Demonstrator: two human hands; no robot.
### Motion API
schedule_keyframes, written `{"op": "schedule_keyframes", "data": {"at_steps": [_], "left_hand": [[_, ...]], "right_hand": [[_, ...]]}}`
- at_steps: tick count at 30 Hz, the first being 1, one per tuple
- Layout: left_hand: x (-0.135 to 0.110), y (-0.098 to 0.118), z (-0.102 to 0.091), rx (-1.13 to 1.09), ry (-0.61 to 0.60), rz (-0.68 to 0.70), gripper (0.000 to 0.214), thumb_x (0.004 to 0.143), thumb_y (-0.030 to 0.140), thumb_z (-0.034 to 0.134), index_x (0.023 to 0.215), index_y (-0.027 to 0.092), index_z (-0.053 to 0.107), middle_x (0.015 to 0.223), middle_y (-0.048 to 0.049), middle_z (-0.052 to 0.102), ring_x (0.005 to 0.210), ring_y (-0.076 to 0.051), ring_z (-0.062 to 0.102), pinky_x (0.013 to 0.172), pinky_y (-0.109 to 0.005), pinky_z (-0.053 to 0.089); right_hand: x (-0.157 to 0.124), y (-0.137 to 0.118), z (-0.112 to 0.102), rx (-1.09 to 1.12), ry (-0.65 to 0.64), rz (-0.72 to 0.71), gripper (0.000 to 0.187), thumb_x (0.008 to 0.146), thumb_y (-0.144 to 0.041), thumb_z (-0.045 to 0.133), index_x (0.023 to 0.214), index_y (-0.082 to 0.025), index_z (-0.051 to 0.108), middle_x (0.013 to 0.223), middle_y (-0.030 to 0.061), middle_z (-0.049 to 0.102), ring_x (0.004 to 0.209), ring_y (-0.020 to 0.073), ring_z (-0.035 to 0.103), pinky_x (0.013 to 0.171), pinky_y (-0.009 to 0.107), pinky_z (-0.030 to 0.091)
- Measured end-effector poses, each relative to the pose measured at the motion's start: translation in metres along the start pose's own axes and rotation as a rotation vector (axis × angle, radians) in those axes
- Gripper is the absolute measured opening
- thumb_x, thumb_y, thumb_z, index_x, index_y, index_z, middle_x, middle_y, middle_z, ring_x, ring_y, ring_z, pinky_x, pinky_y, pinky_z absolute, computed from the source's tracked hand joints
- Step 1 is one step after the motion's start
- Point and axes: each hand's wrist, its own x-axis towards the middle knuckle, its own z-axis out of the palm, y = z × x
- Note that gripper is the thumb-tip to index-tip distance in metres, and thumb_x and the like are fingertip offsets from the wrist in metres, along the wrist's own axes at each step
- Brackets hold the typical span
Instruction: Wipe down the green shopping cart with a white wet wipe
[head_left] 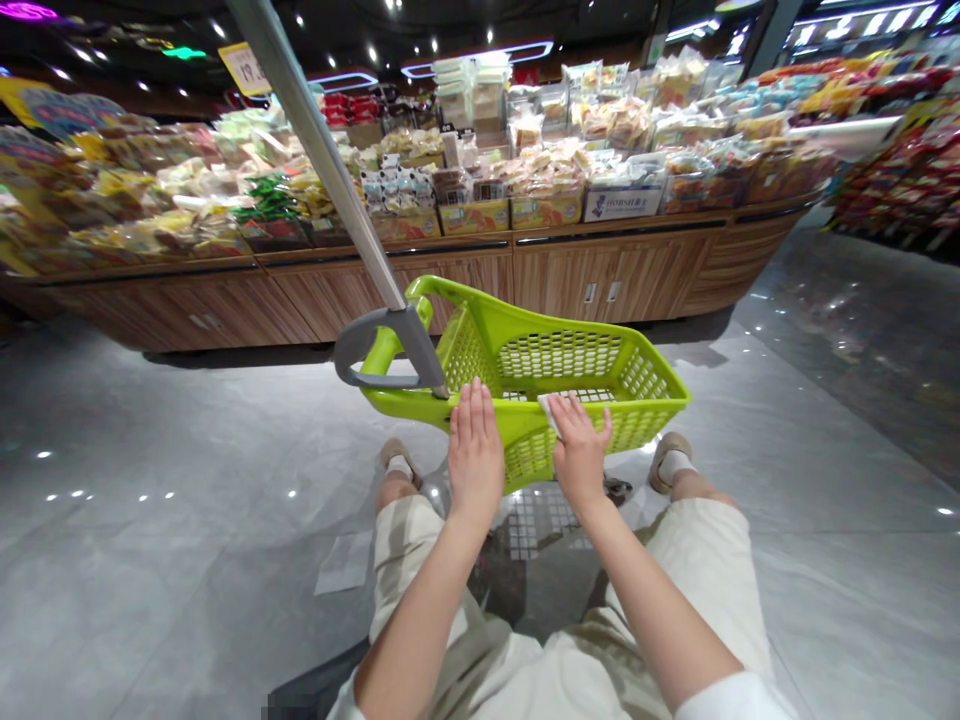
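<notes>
Lime-green plastic shopping basket [559,365] tilts over the grey tile floor [187,450] just in front of the person's knees, its long metal pole [322,150] rising past the far left corner. The left hand [475,450] lies open on the near rim. The right hand [579,445], apart from it, lies open over a small white slip [545,408] at the rim. Beyond stands a wooden display table [600,280] piled with packaged snacks [547,170].

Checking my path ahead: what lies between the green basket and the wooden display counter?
In the head view, only grey tiled floor lies between the lime-green basket and the wooden display counter.
</notes>
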Motion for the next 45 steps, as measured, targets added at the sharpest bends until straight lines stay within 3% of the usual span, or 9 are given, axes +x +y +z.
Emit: {"op": "schedule_keyframes", "data": {"at_steps": [4, 7, 11, 17, 21, 28, 34, 40, 45], "left_hand": [[0.001, 0.003, 0.001, 0.004, 0.018, -0.036, 0.065, 0.091, 0.007, 0.038, 0.154, 0.002, 0.022, 0.162, -0.0191, 0.027, 0.153, -0.027, 0.013, 0.123, -0.049, 0.027], [0.001, 0.001, 0.000, 0.002, 0.009, -0.031, 0.064, 0.091, 0.007, 0.036, 0.154, 0.002, 0.024, 0.162, -0.0190, 0.028, 0.153, -0.026, 0.013, 0.123, -0.048, 0.027], [0.000, -0.002, -0.004, -0.003, -0.015, -0.005, 0.070, 0.088, 0.008, 0.043, 0.154, 0.000, 0.021, 0.162, -0.0199, 0.025, 0.154, -0.028, 0.013, 0.123, -0.048, 0.026], [0.000, 0.003, -0.007, -0.015, -0.017, -0.010, 0.073, 0.086, 0.012, 0.049, 0.153, -0.001, 0.022, 0.162, -0.0205, 0.027, 0.153, -0.030, 0.015, 0.123, -0.050, 0.026], [0.001, 0.008, -0.007, -0.040, -0.010, -0.012, 0.077, 0.086, 0.015, 0.053, 0.154, 0.001, 0.020, 0.161, -0.0211, 0.027, 0.153, -0.030, 0.016, 0.122, -0.051, 0.027], [0.001, 0.006, -0.005, -0.017, 0.018, -0.014, 0.066, 0.089, 0.008, 0.042, 0.153, 0.003, 0.027, 0.160, -0.0208, 0.032, 0.153, -0.027, 0.017, 0.122, -0.050, 0.027], [0.001, 0.003, -0.006, -0.030, -0.008, -0.020, 0.077, 0.087, 0.017, 0.055, 0.154, 0.002, 0.019, 0.162, -0.0207, 0.027, 0.153, -0.030, 0.016, 0.123, -0.051, 0.025], [0.001, 0.005, -0.006, -0.025, -0.016, -0.018, 0.079, 0.088, 0.020, 0.056, 0.155, 0.001, 0.017, 0.162, -0.0205, 0.025, 0.154, -0.029, 0.012, 0.124, -0.050, 0.022], [0.001, 0.009, -0.005, -0.036, 0.002, -0.027, 0.075, 0.088, 0.016, 0.053, 0.154, 0.001, 0.020, 0.161, -0.0217, 0.029, 0.153, -0.030, 0.014, 0.123, -0.051, 0.025]], "right_hand": [[0.009, -0.053, 0.004, 0.105, -0.094, -0.107, 0.076, 0.074, 0.001, 0.037, 0.146, -0.023, 0.045, 0.147, 0.0053, 0.054, 0.141, 0.0165, 0.043, 0.121, 0.049, 0.005], [0.013, -0.065, 0.001, 0.135, -0.132, -0.164, 0.077, 0.073, 0.002, 0.037, 0.146, -0.023, 0.044, 0.148, 0.0053, 0.053, 0.140, 0.0155, 0.044, 0.122, 0.049, 0.000], [0.004, -0.020, -0.007, 0.055, -0.110, -0.169, 0.082, 0.071, 0.002, 0.038, 0.148, -0.026, 0.041, 0.148, 0.0041, 0.053, 0.142, 0.0164, 0.041, 0.121, 0.052, -0.001], [-0.010, 0.042, -0.012, -0.131, 0.026, 0.109, 0.075, 0.072, 0.000, 0.040, 0.141, -0.029, 0.050, 0.142, 0.0025, 0.059, 0.141, 0.0228, 0.043, 0.118, 0.060, 0.001], [0.002, 0.003, -0.009, -0.026, -0.008, 0.059, 0.073, 0.073, 0.000, 0.041, 0.140, -0.025, 0.052, 0.139, 0.0049, 0.061, 0.136, 0.0222, 0.047, 0.118, 0.057, 0.001], [0.026, -0.072, -0.008, 0.076, -0.186, -0.127, 0.067, 0.081, -0.004, 0.043, 0.146, -0.022, 0.045, 0.150, 0.0084, 0.050, 0.128, 0.0212, 0.051, 0.103, 0.041, 0.031], [0.012, -0.012, -0.004, 0.007, -0.131, -0.136, 0.075, 0.076, 0.001, 0.039, 0.146, -0.026, 0.043, 0.146, 0.0031, 0.055, 0.138, 0.0191, 0.043, 0.114, 0.047, 0.015], [-0.004, 0.046, -0.003, -0.115, 0.067, 0.152, 0.076, 0.073, -0.003, 0.043, 0.145, -0.027, 0.047, 0.145, 0.0049, 0.057, 0.145, 0.0267, 0.035, 0.115, 0.058, 0.009], [0.010, -0.020, 0.003, 0.031, -0.069, -0.049, 0.074, 0.075, -0.002, 0.041, 0.147, -0.022, 0.043, 0.147, 0.0093, 0.054, 0.141, 0.0214, 0.042, 0.118, 0.053, 0.006]]}}
